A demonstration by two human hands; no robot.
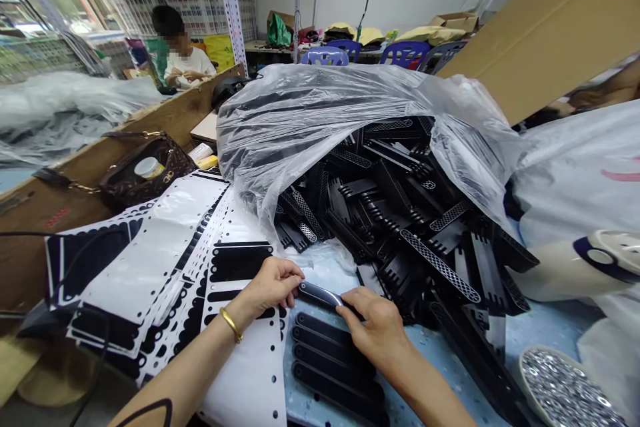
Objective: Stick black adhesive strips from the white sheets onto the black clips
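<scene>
Between my two hands is a long black strip (pixel 320 295) with a rounded end and a shiny top. The fingers of my left hand (pixel 274 285) pinch its left end, and a gold bangle circles that wrist. My right hand (pixel 373 320) is closed around its right part, hiding that end. Just below, several similar black strips (pixel 335 370) lie side by side on the blue table (pixel 455 363). Under my left forearm are white sheets (pixel 245 373) with black cut-out shapes. A heap of black slotted plastic parts (pixel 400 213) spills from a clear plastic bag (pixel 325 100) ahead.
A tub of small metal rings (pixel 565 387) stands at the lower right, near a white cylindrical container (pixel 590 263) on its side. A brown handbag (pixel 150 167) rests by the wooden board (pixel 190 100) at left. A cardboard flap (pixel 550 40) leans at right; another person (pixel 187 67) sits beyond.
</scene>
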